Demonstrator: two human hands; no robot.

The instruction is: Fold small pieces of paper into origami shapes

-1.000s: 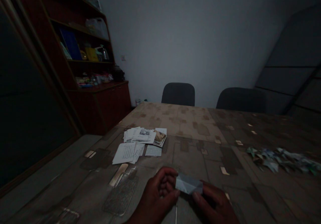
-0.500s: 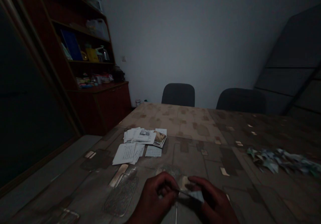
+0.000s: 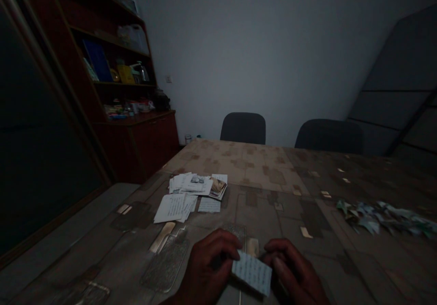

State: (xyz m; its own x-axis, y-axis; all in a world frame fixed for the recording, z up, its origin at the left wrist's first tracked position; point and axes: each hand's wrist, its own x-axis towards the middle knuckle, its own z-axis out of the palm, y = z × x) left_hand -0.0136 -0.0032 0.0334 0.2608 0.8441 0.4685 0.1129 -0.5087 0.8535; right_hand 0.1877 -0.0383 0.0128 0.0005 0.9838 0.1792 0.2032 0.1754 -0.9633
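Two hands hold one slip between them. The left hand [image 3: 210,264] is closed, its fingers curled, and grips the slip's left edge. The right hand [image 3: 293,268] is also curled and grips the right edge. The slip [image 3: 251,273] is a small paper sheet with handwritten lines, held tilted over the near edge of the table [image 3: 262,168].

Beyond the hands, toward the table's left edge, lie loose sheets [image 3: 170,208] and a smaller note [image 3: 209,205]. Just past them is a paper stack [image 3: 191,184], with a photo [image 3: 217,187] at its right end. Near the right edge lies a heap of folded bluish paper [image 3: 382,217]. Two chairs [image 3: 242,128] stand beyond the far edge. A wooden cabinet [image 3: 136,145] stands past the far left corner.
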